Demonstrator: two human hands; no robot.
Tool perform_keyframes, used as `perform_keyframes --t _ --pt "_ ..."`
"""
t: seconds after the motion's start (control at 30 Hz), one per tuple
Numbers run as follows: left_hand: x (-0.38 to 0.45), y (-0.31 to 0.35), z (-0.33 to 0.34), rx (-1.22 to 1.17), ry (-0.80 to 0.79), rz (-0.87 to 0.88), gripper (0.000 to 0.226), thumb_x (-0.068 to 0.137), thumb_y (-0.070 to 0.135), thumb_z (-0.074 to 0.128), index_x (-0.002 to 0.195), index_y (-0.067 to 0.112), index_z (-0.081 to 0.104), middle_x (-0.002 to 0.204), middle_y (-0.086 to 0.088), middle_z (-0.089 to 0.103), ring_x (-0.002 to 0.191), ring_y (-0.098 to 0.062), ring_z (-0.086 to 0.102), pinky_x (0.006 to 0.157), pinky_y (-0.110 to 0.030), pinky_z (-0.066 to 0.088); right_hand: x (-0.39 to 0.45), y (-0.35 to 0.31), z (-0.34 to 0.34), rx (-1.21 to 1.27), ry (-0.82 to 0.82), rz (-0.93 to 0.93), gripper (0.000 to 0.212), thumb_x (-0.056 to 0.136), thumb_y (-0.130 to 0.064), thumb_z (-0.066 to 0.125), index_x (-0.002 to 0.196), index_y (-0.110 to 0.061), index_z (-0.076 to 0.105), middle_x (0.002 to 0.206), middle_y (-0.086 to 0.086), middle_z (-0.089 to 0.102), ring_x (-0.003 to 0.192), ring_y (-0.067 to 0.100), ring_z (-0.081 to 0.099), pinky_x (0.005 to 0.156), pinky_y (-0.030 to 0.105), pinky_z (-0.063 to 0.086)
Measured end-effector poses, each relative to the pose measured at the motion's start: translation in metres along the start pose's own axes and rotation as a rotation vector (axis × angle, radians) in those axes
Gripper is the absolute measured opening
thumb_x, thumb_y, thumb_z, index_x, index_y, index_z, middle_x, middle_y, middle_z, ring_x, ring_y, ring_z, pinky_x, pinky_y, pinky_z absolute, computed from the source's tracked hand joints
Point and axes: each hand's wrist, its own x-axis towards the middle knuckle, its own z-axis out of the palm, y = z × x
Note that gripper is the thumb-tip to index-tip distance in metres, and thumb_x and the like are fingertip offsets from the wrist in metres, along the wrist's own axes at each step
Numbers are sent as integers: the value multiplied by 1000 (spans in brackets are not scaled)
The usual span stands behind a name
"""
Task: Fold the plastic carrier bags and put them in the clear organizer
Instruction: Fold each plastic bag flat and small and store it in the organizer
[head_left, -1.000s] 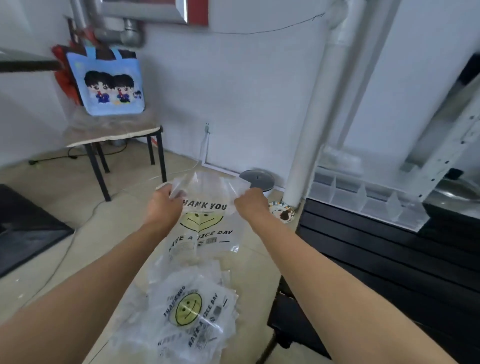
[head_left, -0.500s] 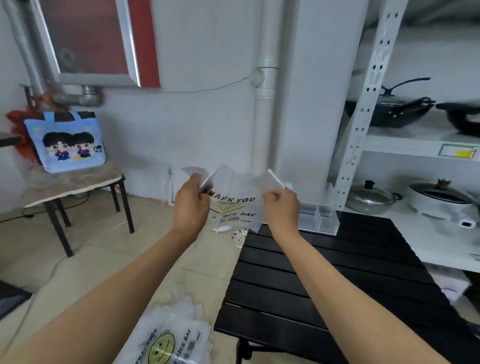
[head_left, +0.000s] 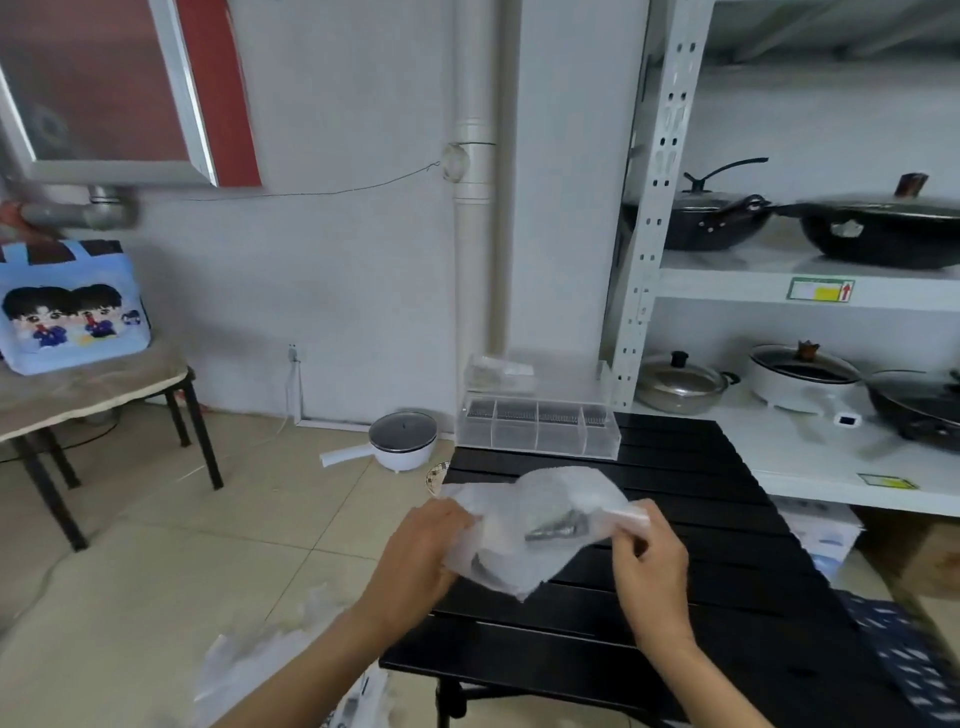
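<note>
A translucent plastic carrier bag (head_left: 540, 525) hangs blurred and crumpled over the left part of the black slatted table (head_left: 701, 613). My left hand (head_left: 421, 551) grips its left edge and my right hand (head_left: 649, 566) pinches its right edge. The clear organizer (head_left: 540, 428), with several compartments, stands at the table's far edge, well beyond both hands. A pile of further plastic bags (head_left: 270, 670) lies on the floor at the lower left, partly hidden by my left forearm.
A white pot with a glass lid (head_left: 402, 441) sits on the floor left of the table. A metal shelf (head_left: 810, 291) at the right carries pans and pots. At the left, a small table (head_left: 93, 395) holds a blue tote bag (head_left: 72, 312).
My view has swung right and down to the table. Both hands have lowered the bag from chest height to just over the tabletop, and the bag is now bunched.
</note>
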Motion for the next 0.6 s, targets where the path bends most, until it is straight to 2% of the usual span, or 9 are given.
perform_keyframes --t 0.1,0.2,0.27,0.33,0.37,0.4,0.47,0.53,0.6 --pt "-17 -10 11 90 -165 -100 23 78 9 62 93 27 60 94 16 58 87 -7 53 75 -29 44 -16 22 -7 -94 -83 -11 37 85 13 55 89 -22 65 87 -9 62 79 12 61 66 24 49" --pt "-23 -16 15 76 -240 -186 23 80 14 58 94 31 55 93 15 58 84 -7 52 76 -29 45 -26 36 -13 -146 -191 -19 45 84 14 56 92 -28 68 97 -15 61 90 6 62 75 19 49" --pt "-25 -20 14 80 -303 -211 26 79 16 57 96 34 52 93 15 59 84 -7 53 76 -31 48 -29 44 -19 -214 -278 -26 41 84 11 59 88 -28 70 99 -17 61 91 2 61 77 19 49" --pt "-25 -22 12 59 -344 -202 26 80 16 55 102 30 55 99 11 61 88 -10 56 79 -32 49 -29 52 -26 -339 -380 -54 38 86 2 62 91 -35 68 102 -22 60 94 -3 60 79 19 48" --pt "-24 -21 11 30 -358 -197 29 81 16 53 107 25 58 105 8 63 94 -12 57 85 -30 48 -28 55 -28 -417 -425 -76 38 87 -3 62 98 -39 67 106 -27 60 99 -5 58 85 18 47" --pt "-23 -21 11 2 -370 -190 36 79 14 50 113 21 60 115 5 62 103 -12 56 92 -26 45 -26 58 -29 -496 -461 -101 40 88 -5 61 107 -40 67 111 -31 57 106 -7 55 97 22 43" --pt "-20 -23 14 -8 -401 -175 52 76 8 47 125 19 58 134 6 54 121 -8 46 103 -15 30 -21 62 -30 -622 -525 -123 48 85 -3 59 118 -37 65 120 -33 49 120 -8 46 119 33 18" --pt "-16 -29 23 27 -419 -156 54 82 6 49 134 22 52 145 7 43 131 -8 37 106 -11 16 -14 63 -30 -690 -570 -97 58 83 1 54 126 -38 60 128 -32 43 131 -8 35 121 35 -3" --pt "-12 -35 30 55 -433 -161 55 88 7 51 140 24 47 150 5 38 138 -13 33 111 -15 14 -6 63 -31 -724 -593 -88 62 85 -1 50 132 -40 54 139 -29 39 139 -7 26 120 38 -9"
